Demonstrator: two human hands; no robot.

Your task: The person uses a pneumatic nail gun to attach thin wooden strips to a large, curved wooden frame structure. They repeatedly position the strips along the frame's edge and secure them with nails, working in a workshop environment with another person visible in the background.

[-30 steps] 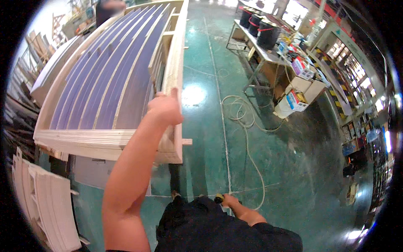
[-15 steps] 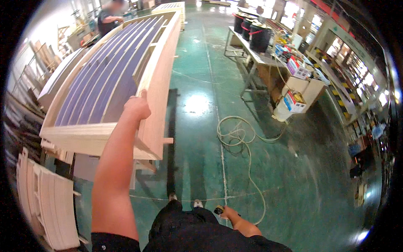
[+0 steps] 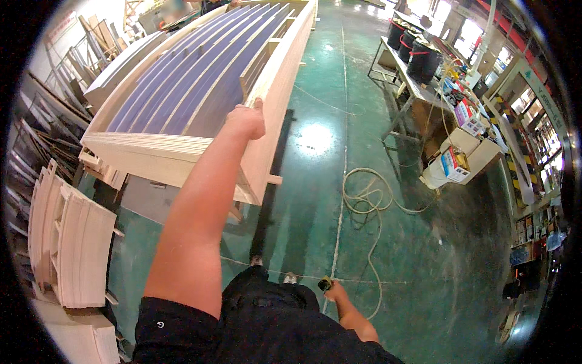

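Note:
My left arm reaches forward to a large wooden frame (image 3: 276,91). My left hand (image 3: 247,121) is closed on the top edge of its right side rail, near the front corner, with one digit pointing along the rail. Inside the frame, long curved light strips (image 3: 176,108) run over dark purple-blue panels. Low at my right side, my right hand (image 3: 334,292) is closed around a small black-and-yellow tool (image 3: 325,283). Its exact kind is too small to make out.
A pale hose (image 3: 367,191) lies coiled on the green floor, trailing toward my right forearm. Black buckets (image 3: 423,59) and boxes (image 3: 470,115) crowd a workbench at right. Curved wooden pieces (image 3: 79,242) stand at left. Another person (image 3: 212,5) is beyond the frame.
The whole view has shifted, so the frame and bench sit farther right and higher. My left hand stays on the rail, and the tool is still in my right hand.

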